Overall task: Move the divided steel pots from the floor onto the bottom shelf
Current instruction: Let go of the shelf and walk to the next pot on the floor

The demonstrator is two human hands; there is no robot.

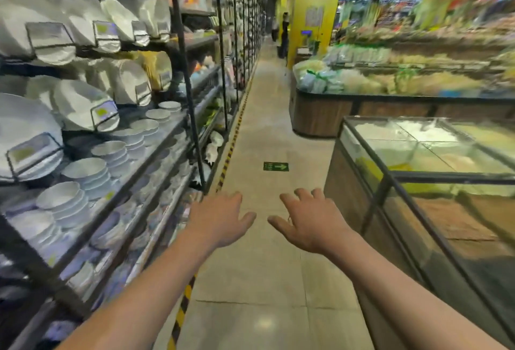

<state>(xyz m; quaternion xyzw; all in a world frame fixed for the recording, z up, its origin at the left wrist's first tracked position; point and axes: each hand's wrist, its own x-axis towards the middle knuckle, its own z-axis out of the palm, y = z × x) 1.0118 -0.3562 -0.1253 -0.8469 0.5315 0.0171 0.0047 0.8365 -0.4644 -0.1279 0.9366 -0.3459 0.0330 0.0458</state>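
Judging progress from this view: no divided steel pots are visible anywhere, neither on the floor (264, 238) nor on the shelving (145, 160) at left, so you can't confirm any transfer is done. Your left hand (220, 221) and right hand (309, 221) are both held out over the aisle, palms down, fingers spread, each grip open and holding nothing. They sit near each other, thumbs pointing inward, not touching. The shelving at left carries stacked white bowls (64, 199) and upright white plates (83, 104); the lowest tiers near you are blurred and dark, so what sits on the bottom shelf can't be read. Striped floor tape (181, 310) runs along the shelf base; a green arrow sticker (276, 166) lies farther down the aisle. A glass display case (418, 177) is at right. My read: either you're between pots or the pots lie outside the frame, likely below or behind. Whole task still unverified; look down to locate the pots and the bottom shelf.
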